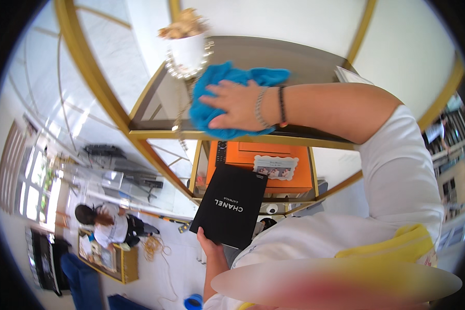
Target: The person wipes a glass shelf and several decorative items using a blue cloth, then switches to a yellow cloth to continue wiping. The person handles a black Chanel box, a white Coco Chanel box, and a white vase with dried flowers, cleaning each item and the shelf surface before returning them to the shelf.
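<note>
L grip (212,250) clamped on blk bk (229,207), R grip (238,105) spread on blue cloth (203,116).

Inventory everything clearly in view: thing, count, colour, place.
Cloth: one, blue, upper shelf
Book: one, black, centre
Pot: one, white, upper shelf
Decoration: one, gold, atop pot
Bead string: one, pale, around pot
Shelf unit: one, gold, centre
Boxes: at least two, orange, behind book
Photo frame: one, white, on boxes
Remote: one, black, on boxes
Coworker: one, white top, lower left
Table: one, gold, beside coworker
Bucket: one, blue, bottom
Left hand: one, holding book
Right hand: one, on cloth
</note>
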